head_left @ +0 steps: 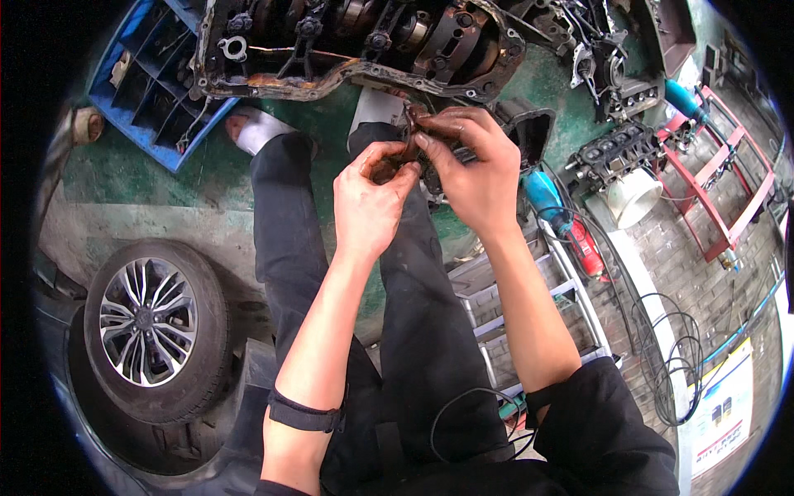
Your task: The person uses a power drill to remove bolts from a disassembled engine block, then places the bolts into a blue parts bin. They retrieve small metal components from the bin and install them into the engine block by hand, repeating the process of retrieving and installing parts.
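In front of my knees, my left hand (370, 198) and my right hand (481, 165) come together on a small, dark brown, greasy part (411, 124). Its exact kind is hard to make out, as my fingers cover much of it. My left fingers are curled around its lower end, and the right thumb and fingers pinch it higher up. Both hands have grimy fingertips. Just beyond them lies an open engine block (356, 74), oily and brown-edged, with its crankshaft and bearing caps showing.
A blue divided tray (192, 157) sits at the far left, above a car wheel (149, 322). On the right are a metal ladder (571, 289), a red-and-blue cylindrical tool (585, 248), a cylinder head (616, 153), a white bucket (635, 198), a red frame (719, 236) and coiled black cables (674, 355).
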{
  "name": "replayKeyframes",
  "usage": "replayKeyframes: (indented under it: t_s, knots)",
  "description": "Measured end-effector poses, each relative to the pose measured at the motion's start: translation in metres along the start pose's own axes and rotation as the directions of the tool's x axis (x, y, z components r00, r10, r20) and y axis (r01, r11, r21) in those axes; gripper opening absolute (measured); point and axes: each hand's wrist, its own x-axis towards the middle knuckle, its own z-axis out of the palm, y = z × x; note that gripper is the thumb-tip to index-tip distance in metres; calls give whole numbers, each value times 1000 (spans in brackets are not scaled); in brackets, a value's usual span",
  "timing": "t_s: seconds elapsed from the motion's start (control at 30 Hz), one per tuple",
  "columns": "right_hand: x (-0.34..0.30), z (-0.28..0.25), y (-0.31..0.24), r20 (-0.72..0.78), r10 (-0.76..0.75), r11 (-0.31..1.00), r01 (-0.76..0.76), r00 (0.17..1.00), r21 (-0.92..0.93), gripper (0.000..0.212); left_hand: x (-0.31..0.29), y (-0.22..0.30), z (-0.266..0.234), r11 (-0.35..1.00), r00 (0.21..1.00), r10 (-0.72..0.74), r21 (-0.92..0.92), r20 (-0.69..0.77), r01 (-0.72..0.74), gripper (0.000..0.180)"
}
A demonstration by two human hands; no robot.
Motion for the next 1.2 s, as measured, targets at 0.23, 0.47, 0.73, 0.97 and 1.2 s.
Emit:
replayKeyframes:
  t_s: [0.23, 0.47, 0.73, 0.97, 1.2]
  knots:
    - [13, 10, 3, 56, 568, 724, -532, 821, 439, 22, 10, 9, 16, 995, 1000, 15, 103, -13, -14, 25]
    - [64, 10, 31, -138, 413, 911, -408, 900, 63, 23, 57, 21, 46, 954, 989, 139, 275, -51, -120, 27]
    - [100, 21, 57, -123, 258, 947, -276, 958, -162, 24, 105, 21, 51, 936, 975, 165, 336, -150, -106, 32]
    - [116, 31, 56, -172, 124, 949, -167, 977, -266, 24, 123, 25, 52, 928, 966, 209, 344, -153, -146, 33]
    - [126, 30, 52, -82, 196, 907, -212, 977, -364, 29, 127, 28, 56, 900, 975, 129, 434, -182, -37, 35]
